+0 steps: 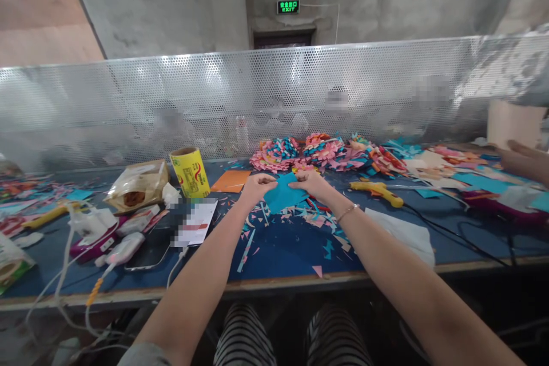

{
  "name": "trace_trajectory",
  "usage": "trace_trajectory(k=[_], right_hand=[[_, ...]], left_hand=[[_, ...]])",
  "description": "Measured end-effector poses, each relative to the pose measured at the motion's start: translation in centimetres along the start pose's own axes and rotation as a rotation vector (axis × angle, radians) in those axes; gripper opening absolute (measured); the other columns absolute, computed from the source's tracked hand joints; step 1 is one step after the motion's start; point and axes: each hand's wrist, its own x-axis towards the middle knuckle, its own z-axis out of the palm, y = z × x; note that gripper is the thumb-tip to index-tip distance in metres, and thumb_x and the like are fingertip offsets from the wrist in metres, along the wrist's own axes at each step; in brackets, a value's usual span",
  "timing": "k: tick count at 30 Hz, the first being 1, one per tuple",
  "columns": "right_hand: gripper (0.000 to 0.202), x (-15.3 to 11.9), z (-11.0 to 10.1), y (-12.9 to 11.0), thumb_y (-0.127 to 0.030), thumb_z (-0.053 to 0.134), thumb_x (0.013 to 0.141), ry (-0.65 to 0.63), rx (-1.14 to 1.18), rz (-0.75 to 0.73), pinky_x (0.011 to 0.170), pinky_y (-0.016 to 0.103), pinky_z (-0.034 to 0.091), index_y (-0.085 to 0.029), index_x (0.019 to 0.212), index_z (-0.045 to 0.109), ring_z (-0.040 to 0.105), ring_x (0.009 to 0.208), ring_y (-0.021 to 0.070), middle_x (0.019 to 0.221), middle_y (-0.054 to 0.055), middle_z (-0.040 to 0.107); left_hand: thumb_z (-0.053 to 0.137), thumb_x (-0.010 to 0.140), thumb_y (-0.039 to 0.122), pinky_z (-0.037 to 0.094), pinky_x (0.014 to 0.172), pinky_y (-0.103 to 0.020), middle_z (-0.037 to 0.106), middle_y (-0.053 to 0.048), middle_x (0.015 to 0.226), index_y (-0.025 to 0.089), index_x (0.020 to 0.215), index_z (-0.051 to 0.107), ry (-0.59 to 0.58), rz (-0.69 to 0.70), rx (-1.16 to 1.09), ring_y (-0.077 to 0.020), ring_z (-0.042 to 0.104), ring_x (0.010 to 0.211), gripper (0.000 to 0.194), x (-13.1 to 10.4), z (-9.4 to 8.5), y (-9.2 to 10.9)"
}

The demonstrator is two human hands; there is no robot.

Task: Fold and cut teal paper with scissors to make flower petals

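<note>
Head camera view: a person's two bare hands meet over a blue tabletop (283,260), with a bright blue paper sheet (283,197) between them. The left hand (258,184) is at the sheet's left side and the right hand (312,183) at its right side, both towards its far edge. Each hand appears to pinch the paper between thumb and fingertips, though the exact grip is too small to make out. Neither hand is clearly nearer; the sheet spans the gap between them, and most of it spreads towards the near side, below the fingers. It looks almost as wide as it is deep, so no long axis can be told. Small paper scraps (315,218) lie around its near side. Orange paper (231,181) lies to the left, ruffled paper flowers (321,150) just beyond, and a yellow glue gun (380,191) to the right.
</note>
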Motion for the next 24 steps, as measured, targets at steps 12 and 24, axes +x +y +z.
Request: trace_trajectory(k=[12,24], right_hand=[[0.038,-0.4,0.9,-1.5,-0.040,0.078,0.048,0.127,0.370,0.043,0.060,0.026,0.047,-0.018,0.071,0.057,0.053,0.058,0.0092,0.065,-0.002,0.057],[0.028,0.3,0.5,0.0,-0.044,0.066,0.062,0.321,0.045,-0.153,0.054,0.027,0.046,-0.018,0.071,0.063,0.055,0.059,0.0138,0.057,-0.001,0.056]], left_hand=[[0.081,0.041,0.039,0.043,0.049,-0.022,0.056,0.003,0.053,0.015,0.060,0.057,0.040,-0.233,-0.537,-0.0084,0.051,0.047,0.038,-0.2,0.6,-0.4],[0.077,0.047,0.039,0.033,0.043,-0.019,0.042,0.006,0.041,0.014,0.048,0.053,-0.042,-0.070,-0.174,-0.0051,0.040,0.041,0.034,0.2,0.3,-1.5]])
